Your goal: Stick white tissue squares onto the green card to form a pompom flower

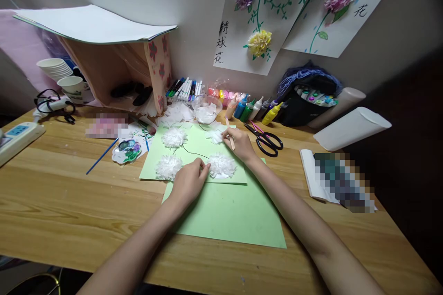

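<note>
A light green sheet (197, 147) lies on a bigger green sheet (228, 214) on the wooden desk. Three white tissue-paper flowers sit on it: one at the top left (174, 137), one at the lower left (168, 167), one at the lower right (221, 165). My left hand (188, 182) rests on the paper with fingers pinched at the edge of the lower right flower. My right hand (238, 143) grips a wooden stick (230, 138) beside a small pile of white tissue scraps (214, 136).
Black scissors (266, 140) lie right of my right hand. Paint bottles (252, 109), markers (183, 88) and a clear bowl of tissue (206, 109) line the wall. A paint palette (127, 151) and blue brush (101, 156) lie left; paper rolls (351, 128) and a booklet (311, 175) right.
</note>
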Action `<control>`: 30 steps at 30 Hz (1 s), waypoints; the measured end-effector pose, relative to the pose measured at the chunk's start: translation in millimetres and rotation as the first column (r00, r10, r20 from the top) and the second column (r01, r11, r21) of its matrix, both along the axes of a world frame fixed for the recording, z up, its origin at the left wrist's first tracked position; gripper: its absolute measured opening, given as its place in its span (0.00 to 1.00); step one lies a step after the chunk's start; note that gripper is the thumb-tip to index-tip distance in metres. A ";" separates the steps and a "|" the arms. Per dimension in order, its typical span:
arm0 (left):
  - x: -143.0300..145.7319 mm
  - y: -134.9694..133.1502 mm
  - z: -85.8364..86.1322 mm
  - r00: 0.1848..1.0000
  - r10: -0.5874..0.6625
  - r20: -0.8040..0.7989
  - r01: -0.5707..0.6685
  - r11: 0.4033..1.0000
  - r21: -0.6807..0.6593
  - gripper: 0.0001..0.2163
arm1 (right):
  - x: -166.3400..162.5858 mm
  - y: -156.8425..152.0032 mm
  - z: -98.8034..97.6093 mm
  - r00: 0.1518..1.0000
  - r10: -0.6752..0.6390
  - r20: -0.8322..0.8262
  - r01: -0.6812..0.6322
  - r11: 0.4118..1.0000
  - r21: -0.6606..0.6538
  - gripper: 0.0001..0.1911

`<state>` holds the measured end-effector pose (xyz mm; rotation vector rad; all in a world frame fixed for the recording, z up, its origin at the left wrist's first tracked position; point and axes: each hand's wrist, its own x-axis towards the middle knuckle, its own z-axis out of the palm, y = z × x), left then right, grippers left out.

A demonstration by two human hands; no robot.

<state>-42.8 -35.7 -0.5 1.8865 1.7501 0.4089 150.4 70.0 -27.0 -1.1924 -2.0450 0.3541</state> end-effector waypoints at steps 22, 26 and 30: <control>-2.2 -4.6 7.0 0.962 0.032 0.273 -0.071 0.988 0.135 0.11 | -14.3 -0.7 10.7 0.971 -0.110 -0.212 0.118 0.993 0.024 0.07; -2.4 -3.7 6.4 0.936 0.010 0.351 -0.098 0.967 0.234 0.09 | -12.3 -27.9 33.7 0.873 -0.122 -0.472 0.085 0.991 -0.099 0.09; -0.1 -5.1 8.4 0.909 -0.064 0.411 -0.069 0.951 0.302 0.11 | -7.4 -65.9 46.1 0.834 -0.069 -0.547 -0.153 0.924 -0.350 0.12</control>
